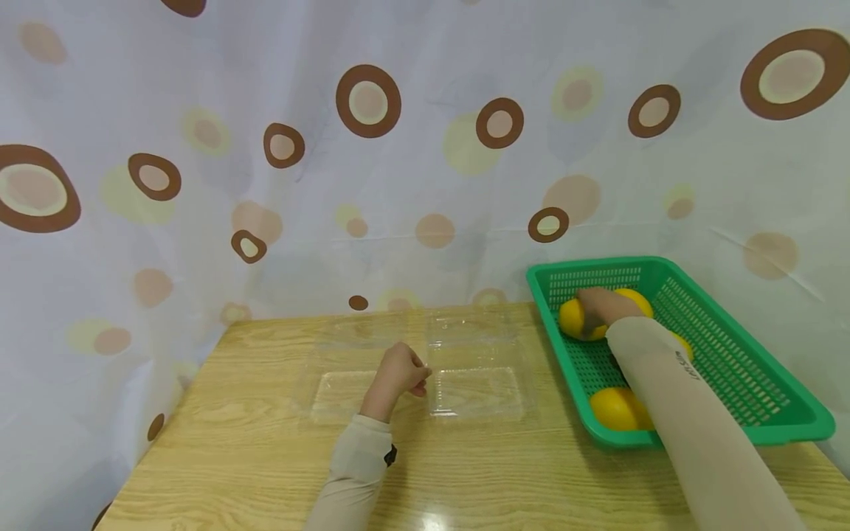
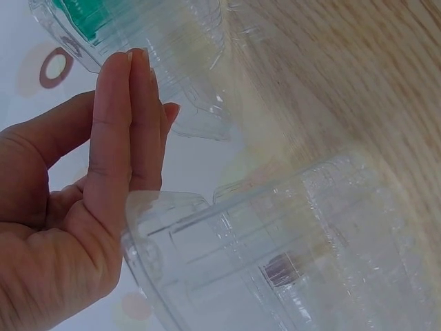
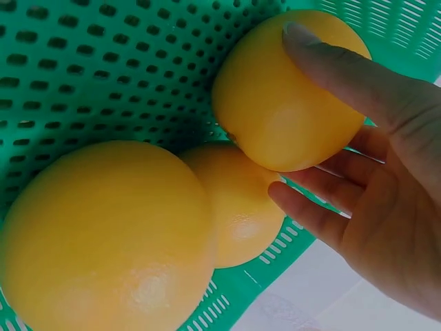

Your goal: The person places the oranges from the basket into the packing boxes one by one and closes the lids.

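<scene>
Orange point(image 3: 289, 103) gripped by right hand point(image 3: 389, 179) among oranges point(image 3: 110, 234) in green basket point(image 3: 58, 72); left hand point(image 2: 100, 193) straight-fingered between clear containers point(image 2: 220, 269)

Tabletop point(image 1: 246, 420): pale yellowish wood, grain visible, glossy at near side. Patterned sheet point(image 1: 405, 184): whitish, hanging along far side and down past left edge; print of brown-ringed ovals, beige and pale yellow spots; faint horizontal crease low down.
</scene>
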A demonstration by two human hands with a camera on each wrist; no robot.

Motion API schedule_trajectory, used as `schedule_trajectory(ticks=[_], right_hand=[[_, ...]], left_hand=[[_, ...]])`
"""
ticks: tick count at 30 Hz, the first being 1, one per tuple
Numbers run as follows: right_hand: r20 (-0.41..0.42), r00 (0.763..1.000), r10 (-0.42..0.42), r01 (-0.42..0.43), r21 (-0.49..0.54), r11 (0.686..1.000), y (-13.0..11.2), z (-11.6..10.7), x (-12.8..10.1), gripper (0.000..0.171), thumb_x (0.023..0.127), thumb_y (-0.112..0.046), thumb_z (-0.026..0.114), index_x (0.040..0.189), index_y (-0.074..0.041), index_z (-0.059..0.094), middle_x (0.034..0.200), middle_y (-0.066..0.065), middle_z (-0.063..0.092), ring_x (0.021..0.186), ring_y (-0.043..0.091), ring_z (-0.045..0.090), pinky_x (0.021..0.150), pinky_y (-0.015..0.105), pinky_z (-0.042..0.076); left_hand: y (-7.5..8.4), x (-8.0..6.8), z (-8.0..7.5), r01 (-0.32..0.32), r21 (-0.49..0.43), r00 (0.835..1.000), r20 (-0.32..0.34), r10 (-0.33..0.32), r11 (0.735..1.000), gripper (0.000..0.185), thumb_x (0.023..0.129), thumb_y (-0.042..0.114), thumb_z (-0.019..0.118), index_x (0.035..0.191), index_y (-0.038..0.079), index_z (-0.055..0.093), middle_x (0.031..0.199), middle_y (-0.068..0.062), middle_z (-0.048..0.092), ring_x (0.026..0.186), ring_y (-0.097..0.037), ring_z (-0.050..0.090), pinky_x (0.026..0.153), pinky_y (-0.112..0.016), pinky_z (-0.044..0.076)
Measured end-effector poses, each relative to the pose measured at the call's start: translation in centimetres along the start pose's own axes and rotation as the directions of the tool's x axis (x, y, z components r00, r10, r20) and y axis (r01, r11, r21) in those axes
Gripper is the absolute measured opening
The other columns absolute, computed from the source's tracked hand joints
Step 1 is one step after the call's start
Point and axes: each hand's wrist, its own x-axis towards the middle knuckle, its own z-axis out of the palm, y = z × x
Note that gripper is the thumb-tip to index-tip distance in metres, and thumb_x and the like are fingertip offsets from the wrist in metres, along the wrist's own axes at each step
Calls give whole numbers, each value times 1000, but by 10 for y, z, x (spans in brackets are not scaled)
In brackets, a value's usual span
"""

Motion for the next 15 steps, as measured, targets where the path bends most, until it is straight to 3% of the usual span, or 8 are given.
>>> schedule_trajectory(ticks=[8,15], right_hand=[[10,999,35,-36,66,997,-2,2,-4,45,76,-6,79,111,5,52,102,21,59,89,34,51,80,50,48],[-1,1000,6,-6,43,999,-5,0,-9,45,78,-7,77,113,7,52,104,22,59,90,33,52,80,49,48]], left_hand=[[1,0,1,32,19,999,0,-32,999,13,88,-1,66,85,-13,67,67,-13,63,56,-23,68,58,-29,58],[1,-1,-1,22,18,1000,5,-22,1000,13,88,-1,66,85,-14,67,69,-13,63,58,-24,69,59,-29,58]])
